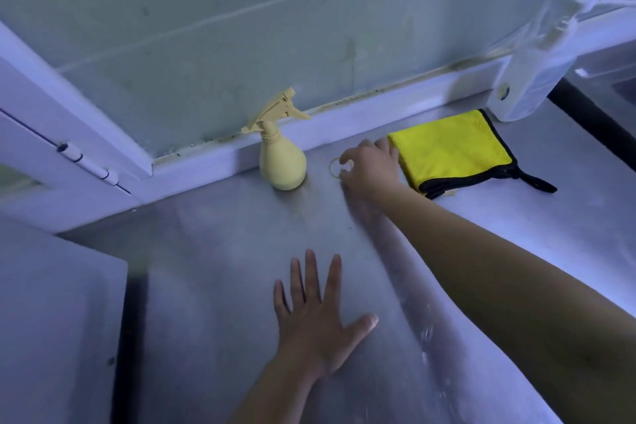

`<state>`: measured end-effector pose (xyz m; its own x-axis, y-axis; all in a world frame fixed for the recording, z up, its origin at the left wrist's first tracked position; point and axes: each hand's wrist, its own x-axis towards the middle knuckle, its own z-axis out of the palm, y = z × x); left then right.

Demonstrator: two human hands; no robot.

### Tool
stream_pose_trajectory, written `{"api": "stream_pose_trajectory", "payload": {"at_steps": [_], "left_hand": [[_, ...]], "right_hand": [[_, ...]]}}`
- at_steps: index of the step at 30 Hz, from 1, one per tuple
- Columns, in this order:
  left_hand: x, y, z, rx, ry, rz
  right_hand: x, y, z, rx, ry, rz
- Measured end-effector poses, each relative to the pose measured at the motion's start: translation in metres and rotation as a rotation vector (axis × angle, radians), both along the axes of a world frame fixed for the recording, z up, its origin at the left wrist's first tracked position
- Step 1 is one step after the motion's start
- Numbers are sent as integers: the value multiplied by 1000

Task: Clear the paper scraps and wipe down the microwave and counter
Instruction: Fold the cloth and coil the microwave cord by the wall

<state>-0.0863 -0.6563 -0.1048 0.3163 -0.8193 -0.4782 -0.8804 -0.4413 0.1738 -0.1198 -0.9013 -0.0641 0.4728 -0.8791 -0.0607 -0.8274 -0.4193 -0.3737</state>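
My left hand [316,317] lies spread flat on the worktop [206,268]. My right hand [370,169] curls at a thin ring [331,168] beside the yellow cloth [451,151]; whether it grips, I cannot tell.

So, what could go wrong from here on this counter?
The right hand works at a thin yellowish ring close beside the upright pale yellow plastic spray bottle; a sideways knock might tip it. That hand also appears to touch the folded yellow cloth with black trim and could drag it. The left hand lies flat on the steel counter, likely leaving smudges.
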Motion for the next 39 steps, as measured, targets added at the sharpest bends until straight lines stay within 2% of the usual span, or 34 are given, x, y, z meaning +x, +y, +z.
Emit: {"api": "stream_pose_trajectory", "payload": {"at_steps": [5, 11, 13, 16, 19, 21, 23, 25, 29, 32, 36, 37, 39], "left_hand": [[2, 0, -3, 7, 11, 9], [4, -3, -6, 18, 22, 11], [6, -5, -8, 19, 31, 13], [9, -11, -3, 90, 78, -23], [11, -7, 22, 94, 187, -28], [13, 20, 43, -34, 400, 20], [12, 81, 69, -171, 762, 212], [8, 166, 96, -202, 917, 387], [23, 322, 121, -222, 909, 637], [59, 407, 141, -312, 913, 762], [120, 460, 164, -561, 1128, 1035], [134, 466, 171, -657, 1162, 1046], [156, 480, 191, -853, 1141, 911]], "right_hand": [[24, 0, -2, -167, 194, 127], [17, 15, -1, -156, 329, 198], [9, 28, 5, -138, 191, 120], [-10, 61, 27, -8, -277, -117], [-37, 109, 55, 239, -690, -255], [-55, 144, 71, 347, -861, -291], [-71, 176, 83, 390, -910, -290], [-85, 212, 89, 452, -925, -295], [-104, 296, 87, 602, -897, -276], [-104, 352, 99, 610, -852, -234], [-78, 402, 132, 568, -818, -182], [-67, 413, 144, 539, -809, -157], [-44, 437, 173, 448, -796, -122]]}}
